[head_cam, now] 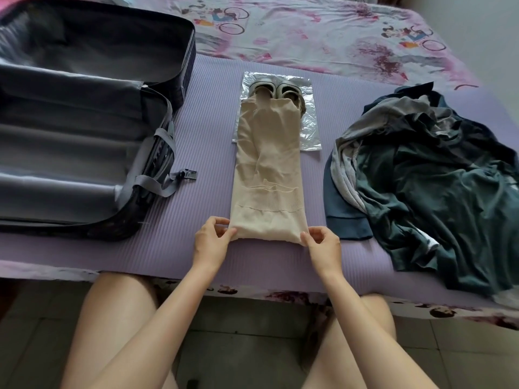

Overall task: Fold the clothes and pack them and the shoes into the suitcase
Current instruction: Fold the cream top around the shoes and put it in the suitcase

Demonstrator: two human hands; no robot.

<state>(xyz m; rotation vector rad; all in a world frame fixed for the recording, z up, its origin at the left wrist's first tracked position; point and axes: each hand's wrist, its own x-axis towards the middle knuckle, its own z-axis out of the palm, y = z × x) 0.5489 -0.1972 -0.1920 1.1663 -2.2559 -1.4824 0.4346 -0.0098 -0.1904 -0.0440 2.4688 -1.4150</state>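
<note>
A beige garment [266, 175] lies folded into a long narrow strip on the purple mat [202, 130], running away from me. My left hand [211, 240] pinches its near left corner and my right hand [320, 240] pinches its near right corner. The strip's far end covers part of a pair of grey shoes [273, 90] resting on a clear plastic bag [307, 127]. An open dark suitcase [84, 130] with a grey lining and loose straps lies at the left. A heap of unfolded dark green, grey and navy clothes [421, 175] sits at the right.
The mat lies on a bed with a pink patterned sheet [323, 32] stretching behind it. The suitcase strap buckle [188, 174] rests on the mat between suitcase and garment. The bed's near edge is just behind my wrists, with my bare legs and tiled floor [247, 355] below.
</note>
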